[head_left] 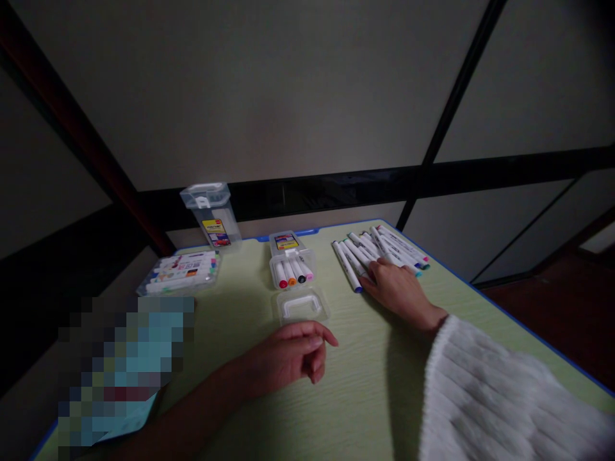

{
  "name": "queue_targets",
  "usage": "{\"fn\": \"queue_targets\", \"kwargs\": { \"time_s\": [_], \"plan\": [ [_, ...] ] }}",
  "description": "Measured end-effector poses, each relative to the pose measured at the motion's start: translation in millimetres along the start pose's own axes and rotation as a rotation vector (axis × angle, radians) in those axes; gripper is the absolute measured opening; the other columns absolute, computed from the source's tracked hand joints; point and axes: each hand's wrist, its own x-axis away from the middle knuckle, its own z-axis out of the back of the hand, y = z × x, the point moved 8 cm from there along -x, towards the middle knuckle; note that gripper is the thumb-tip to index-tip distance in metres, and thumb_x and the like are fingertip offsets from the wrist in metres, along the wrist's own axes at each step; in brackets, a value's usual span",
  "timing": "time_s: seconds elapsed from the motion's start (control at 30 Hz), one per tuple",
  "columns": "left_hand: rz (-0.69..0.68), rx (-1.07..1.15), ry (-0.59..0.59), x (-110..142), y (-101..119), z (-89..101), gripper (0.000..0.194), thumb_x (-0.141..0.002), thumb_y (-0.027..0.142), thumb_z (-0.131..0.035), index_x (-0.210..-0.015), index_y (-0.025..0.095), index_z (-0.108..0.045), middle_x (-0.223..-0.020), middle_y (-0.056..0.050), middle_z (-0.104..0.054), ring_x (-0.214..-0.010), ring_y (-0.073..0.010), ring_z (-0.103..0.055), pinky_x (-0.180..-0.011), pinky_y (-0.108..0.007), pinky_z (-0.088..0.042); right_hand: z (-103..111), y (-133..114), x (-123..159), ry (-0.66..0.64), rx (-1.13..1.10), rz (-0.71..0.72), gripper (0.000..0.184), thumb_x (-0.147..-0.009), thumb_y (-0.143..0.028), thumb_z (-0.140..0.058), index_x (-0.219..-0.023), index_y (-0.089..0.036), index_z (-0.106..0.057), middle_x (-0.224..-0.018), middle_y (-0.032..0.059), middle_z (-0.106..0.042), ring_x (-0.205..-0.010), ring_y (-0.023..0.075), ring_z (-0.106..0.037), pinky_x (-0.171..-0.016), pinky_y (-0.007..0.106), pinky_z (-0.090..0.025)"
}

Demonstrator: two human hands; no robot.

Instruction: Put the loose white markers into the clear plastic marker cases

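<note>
My right hand (398, 288) reaches onto a pile of white markers (379, 246) at the right side of the table, its fingers bent around the near end of a marker. Part of that marker is hidden under the hand. Above the table's middle, my left hand (291, 352) holds nothing; its index finger points right and the other fingers are loosely curled. Just beyond it, a clear plastic case (294, 256) lies on its side with several markers inside, their red, orange, black and pink ends facing me. Its lid (302, 306) lies swung open toward me.
An upright clear case (216, 221) with a yellow label stands at the back left. In front of it lies a flat clear pack of markers (182, 272). A blurred-out light-blue item (148, 365) is at the left edge. Behind the blue-edged table (346, 384) rises a panelled wall.
</note>
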Motion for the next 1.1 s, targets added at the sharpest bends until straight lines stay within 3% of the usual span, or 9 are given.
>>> {"fn": "queue_targets", "kwargs": {
  "time_s": [0.33, 0.67, 0.93, 1.1],
  "plan": [
    [0.007, 0.006, 0.012, 0, 1, -3.1, 0.023, -0.075, 0.028, -0.063, -0.088, 0.010, -0.059, -0.055, 0.002, -0.051, -0.050, -0.0084, -0.047, -0.053, -0.025, -0.028, -3, 7, -4, -0.003, -0.131, -0.085, 0.032, -0.086, -0.035, -0.037, -0.078, -0.014, -0.059, -0.084, 0.0145, -0.067, -0.074, 0.0263, -0.064, -0.060, 0.032, -0.036],
    [0.017, 0.002, 0.020, 1, 1, -2.6, 0.022, -0.076, 0.027, -0.062, -0.088, 0.009, -0.059, -0.056, 0.001, -0.051, -0.050, -0.0086, -0.048, -0.054, -0.025, -0.028, 4, 7, -2, 0.086, -0.242, -0.091, 0.024, -0.089, -0.035, -0.030, -0.088, -0.016, -0.046, -0.074, 0.0122, -0.064, -0.066, 0.0262, -0.060, -0.063, 0.034, -0.034],
    [0.013, 0.011, 0.021, 0, 1, -2.1, 0.023, -0.075, 0.028, -0.063, -0.088, 0.009, -0.059, -0.056, 0.002, -0.052, -0.050, -0.0082, -0.049, -0.053, -0.025, -0.028, 19, 9, 3, 0.345, -0.856, -0.034, 0.017, -0.087, -0.037, -0.036, -0.079, -0.023, -0.035, -0.066, -0.0004, -0.045, -0.059, 0.0162, -0.043, -0.055, 0.028, -0.031],
    [0.017, 0.022, 0.015, 0, 0, -1.6, 0.023, -0.074, 0.028, -0.064, -0.088, 0.009, -0.059, -0.054, 0.002, -0.052, -0.048, -0.0082, -0.050, -0.052, -0.025, -0.028, 14, 9, -1, 0.377, -1.433, 0.012, 0.025, -0.084, -0.046, -0.046, -0.076, -0.024, -0.037, -0.055, -0.0070, -0.036, -0.047, 0.0102, -0.030, -0.045, 0.024, -0.023]
  ]
}}
